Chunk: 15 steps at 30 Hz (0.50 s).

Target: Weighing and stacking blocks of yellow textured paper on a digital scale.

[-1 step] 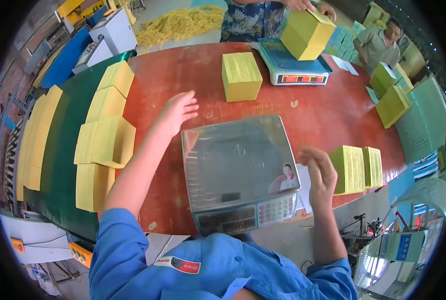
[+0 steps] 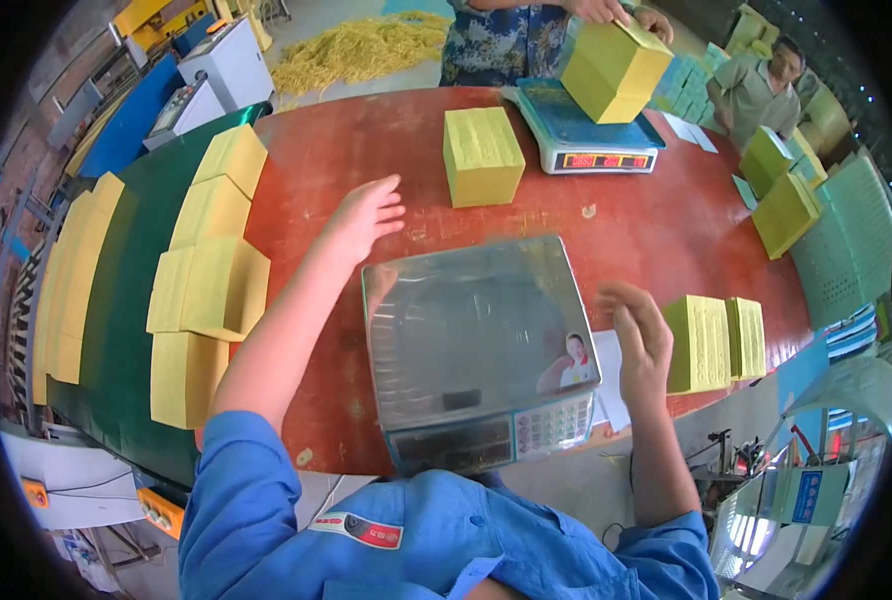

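Note:
In front of me stands a weighing scale [image 2: 481, 330] with a bare metal pan, its keypad and dark display facing me. My left hand [image 2: 366, 212] hovers beyond its far left corner, empty, fingers stretched and slightly apart. On the scale's right side my right hand [image 2: 641, 335] is held up with loosely bent fingers and nothing in them. Just right of that hand are two yellow paper blocks [image 2: 698, 343]. Farther off, past my left hand, a single yellow block [image 2: 483, 157] rests on the red table [image 2: 316, 130].
Several yellow blocks [image 2: 191, 375] line the left, beside a green surface [image 2: 116, 330]. Across the table a person's hands [image 2: 606, 12] touch yellow blocks [image 2: 616, 70] on a second scale [image 2: 591, 160]. Another person [image 2: 761, 90] is at the far right, near more blocks [image 2: 786, 213].
My left hand has shifted slightly to the right. My right hand stays almost where it was, and the blocks and scales keep their places.

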Each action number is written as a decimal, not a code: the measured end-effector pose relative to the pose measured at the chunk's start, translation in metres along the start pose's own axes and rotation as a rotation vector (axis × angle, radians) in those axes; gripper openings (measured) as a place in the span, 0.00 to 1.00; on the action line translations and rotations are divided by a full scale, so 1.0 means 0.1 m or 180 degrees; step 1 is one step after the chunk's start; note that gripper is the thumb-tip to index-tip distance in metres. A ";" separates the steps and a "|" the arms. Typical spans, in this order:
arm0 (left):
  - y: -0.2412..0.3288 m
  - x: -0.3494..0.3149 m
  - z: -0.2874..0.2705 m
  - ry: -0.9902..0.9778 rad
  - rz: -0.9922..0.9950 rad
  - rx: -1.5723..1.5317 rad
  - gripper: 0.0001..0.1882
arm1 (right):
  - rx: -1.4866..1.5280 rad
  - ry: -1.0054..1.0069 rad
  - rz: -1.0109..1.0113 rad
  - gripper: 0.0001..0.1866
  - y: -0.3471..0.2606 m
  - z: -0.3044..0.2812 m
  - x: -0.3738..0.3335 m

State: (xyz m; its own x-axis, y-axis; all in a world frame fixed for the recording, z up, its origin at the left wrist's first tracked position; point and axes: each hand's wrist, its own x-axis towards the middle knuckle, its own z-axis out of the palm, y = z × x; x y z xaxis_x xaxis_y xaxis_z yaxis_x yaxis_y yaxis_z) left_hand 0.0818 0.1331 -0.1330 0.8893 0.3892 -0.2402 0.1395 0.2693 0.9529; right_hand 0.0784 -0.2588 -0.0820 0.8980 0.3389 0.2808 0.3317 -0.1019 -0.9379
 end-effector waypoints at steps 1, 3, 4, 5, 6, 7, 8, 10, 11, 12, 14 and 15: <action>-0.04 0.30 0.14 -0.0057 -0.0250 -0.0004 0.44 | -0.0028 -0.0089 0.0121 0.14 0.08 -0.02 0.19; -0.01 0.66 0.54 0.0045 -0.0406 0.0262 0.48 | -0.0005 -0.0216 0.0252 0.19 0.42 -0.07 0.64; -0.01 0.83 0.73 0.0017 -0.0399 0.0292 0.48 | 0.0021 -0.0233 0.0243 0.22 0.63 -0.08 0.91; -0.04 1.00 0.80 0.0029 -0.0327 0.0311 0.49 | 0.0196 -0.0304 0.0509 0.26 0.77 0.01 1.19; -0.09 1.17 0.85 0.0031 -0.0266 0.0319 0.49 | 0.0354 -0.0378 0.0785 0.30 0.88 0.09 1.46; -0.16 1.40 0.80 0.0110 -0.0247 0.0354 0.49 | 0.0233 -0.0477 0.0875 0.32 1.05 0.23 1.75; -0.25 1.65 0.64 0.0122 -0.0211 0.0551 0.53 | 0.0128 -0.0631 0.0947 0.34 1.19 0.45 2.04; -0.35 1.88 0.70 0.0081 -0.0238 0.0733 0.56 | 0.0065 -0.0915 0.1153 0.34 1.45 0.66 2.60; -0.31 1.84 0.87 -0.0054 -0.0309 0.0845 0.58 | -0.0050 -0.1119 0.1384 0.34 1.58 0.68 2.77; -0.27 1.78 0.95 -0.0135 -0.0375 0.0953 0.59 | -0.0042 -0.1164 0.1422 0.34 1.67 0.78 2.85; -0.22 1.73 0.96 0.0343 -0.0468 0.1092 0.50 | 0.0372 -0.1445 0.1642 0.31 1.75 1.14 2.93; -0.15 1.70 0.93 0.0025 -0.0469 0.0963 0.42 | 0.0378 -0.1538 0.1674 0.31 1.78 1.26 2.98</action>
State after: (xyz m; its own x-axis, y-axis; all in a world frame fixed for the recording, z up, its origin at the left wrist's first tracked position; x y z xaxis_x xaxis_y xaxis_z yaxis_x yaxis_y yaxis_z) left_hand 0.2712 0.1133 -0.1714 0.8467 0.3726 -0.3798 0.3903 0.0500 0.9193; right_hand 0.3688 -0.0581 -0.1911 0.6929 0.6513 -0.3093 -0.1674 -0.2720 -0.9476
